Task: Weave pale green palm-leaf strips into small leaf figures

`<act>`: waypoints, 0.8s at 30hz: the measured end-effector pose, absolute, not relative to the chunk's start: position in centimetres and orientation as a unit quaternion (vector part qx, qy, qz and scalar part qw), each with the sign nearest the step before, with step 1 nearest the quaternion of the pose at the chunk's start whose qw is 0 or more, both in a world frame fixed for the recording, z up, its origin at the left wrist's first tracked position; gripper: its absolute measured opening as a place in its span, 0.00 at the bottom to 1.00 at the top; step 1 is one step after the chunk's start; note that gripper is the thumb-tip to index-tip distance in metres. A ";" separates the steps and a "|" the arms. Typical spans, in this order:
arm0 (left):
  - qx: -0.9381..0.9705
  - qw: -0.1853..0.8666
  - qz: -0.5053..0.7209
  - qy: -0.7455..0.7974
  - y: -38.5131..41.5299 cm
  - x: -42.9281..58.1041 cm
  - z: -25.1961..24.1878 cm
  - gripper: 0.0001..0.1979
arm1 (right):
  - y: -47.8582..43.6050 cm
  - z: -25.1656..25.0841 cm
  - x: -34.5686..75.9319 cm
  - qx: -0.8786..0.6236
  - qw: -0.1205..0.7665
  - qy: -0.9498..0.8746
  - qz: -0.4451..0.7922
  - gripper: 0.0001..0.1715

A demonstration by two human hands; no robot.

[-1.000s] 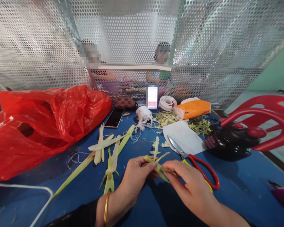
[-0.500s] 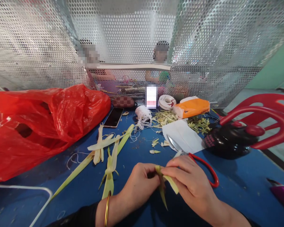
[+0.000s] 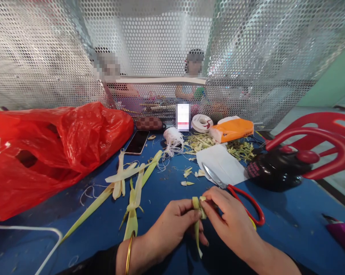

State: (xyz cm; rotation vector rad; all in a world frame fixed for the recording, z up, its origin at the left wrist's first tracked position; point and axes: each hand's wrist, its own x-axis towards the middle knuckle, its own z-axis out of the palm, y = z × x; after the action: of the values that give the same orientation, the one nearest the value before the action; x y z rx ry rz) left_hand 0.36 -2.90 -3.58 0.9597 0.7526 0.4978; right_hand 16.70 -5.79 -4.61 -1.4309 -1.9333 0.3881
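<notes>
A pale green strip of leaf, perhaps corn husk [image 3: 197,231], is bent over between my two hands, above the near part of the blue table [image 3: 161,187]. My left hand [image 3: 179,219], with a gold bangle at the wrist, pinches it between thumb and fingers. One end of the strip hangs down below. My right hand [image 3: 228,215] pinches the folded upper part with thumb and forefinger. Red-handled scissors [image 3: 251,202] lie just beyond my right hand, their blades on white paper [image 3: 221,162]. Tied leaf strips [image 3: 134,202] lie left of my hands.
A red plastic bag [image 3: 60,149] covers the left side, beside a phone [image 3: 137,142]. White string [image 3: 174,139], a ribbon spool [image 3: 202,123], an orange tissue pack [image 3: 232,129] and leaf scraps [image 3: 201,142] lie at the back. A black pot with a red handle [image 3: 278,172] stands at right.
The strip has turned in my hands and now forms a fold at the top. My right fingers have shifted from lying over the strip to pinching its upper part.
</notes>
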 end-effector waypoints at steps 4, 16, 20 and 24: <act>0.466 0.779 0.235 0.347 -3.1 0.4 -4.0 0.10 | -5.8 -4.8 16.4 -0.560 0.353 -0.730 0.169 0.10; 0.463 0.720 0.276 0.438 -2.1 0.3 -4.2 0.12 | -5.2 -2.4 18.1 -0.505 0.374 -0.739 0.244 0.03; 0.460 0.728 0.279 0.425 -2.1 0.2 -4.5 0.11 | -4.9 -2.1 18.3 -0.466 0.397 -0.724 0.319 0.03; 0.478 0.725 0.274 0.413 -2.5 0.2 -4.9 0.10 | -4.6 -3.2 18.2 -0.440 0.463 -0.690 0.340 0.06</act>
State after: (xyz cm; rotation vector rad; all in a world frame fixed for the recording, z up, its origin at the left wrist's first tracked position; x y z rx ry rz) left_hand 0.19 -2.47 -4.90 1.0543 0.9104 0.6052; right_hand 18.20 -4.57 -3.25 -1.0807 -1.6966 0.8362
